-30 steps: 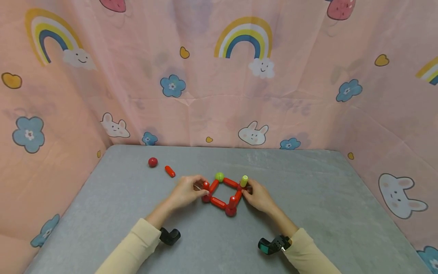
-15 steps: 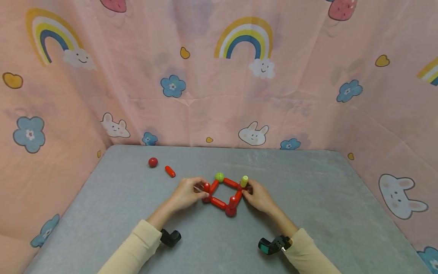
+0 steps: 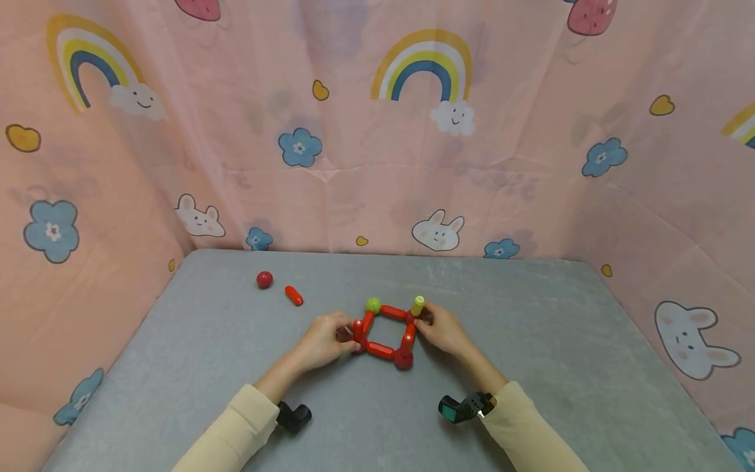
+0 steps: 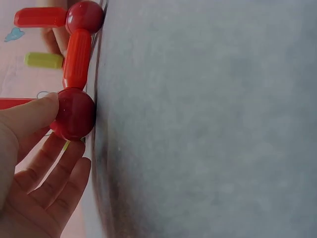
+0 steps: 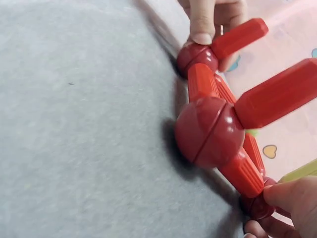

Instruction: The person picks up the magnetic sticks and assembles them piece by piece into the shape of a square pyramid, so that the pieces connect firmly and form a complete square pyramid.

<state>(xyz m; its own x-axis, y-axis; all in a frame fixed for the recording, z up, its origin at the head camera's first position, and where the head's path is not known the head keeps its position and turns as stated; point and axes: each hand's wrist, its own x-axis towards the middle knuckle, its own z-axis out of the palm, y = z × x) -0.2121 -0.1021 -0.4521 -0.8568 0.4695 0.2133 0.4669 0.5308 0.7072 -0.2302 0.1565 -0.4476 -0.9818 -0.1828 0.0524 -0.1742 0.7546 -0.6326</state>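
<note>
A four-sided frame of red rods and balls lies on the table between my hands, with a green ball (image 3: pixel 373 305) at its back left corner. My left hand (image 3: pixel 324 337) pinches the red ball (image 4: pixel 74 114) at the left corner between thumb and fingers. At the back right corner, my right hand (image 3: pixel 445 334) grips another red ball (image 5: pixel 255 206), from which a yellow-green rod (image 3: pixel 417 305) rises. Red rods also stand up from the left corner and from the front ball (image 5: pixel 208 131), which neither hand touches. The fingers partly hide the held balls.
A loose red ball (image 3: pixel 265 280) and a loose red rod (image 3: pixel 293 295) lie at the back left of the grey table (image 3: pixel 531 354). A pink patterned curtain (image 3: pixel 354 190) hangs behind the table and along its sides.
The frame has turned slightly counterclockwise: its green ball has shifted left and its front ball right. My left hand has come slightly nearer me, my right hand slightly farther away. Both grips stay.
</note>
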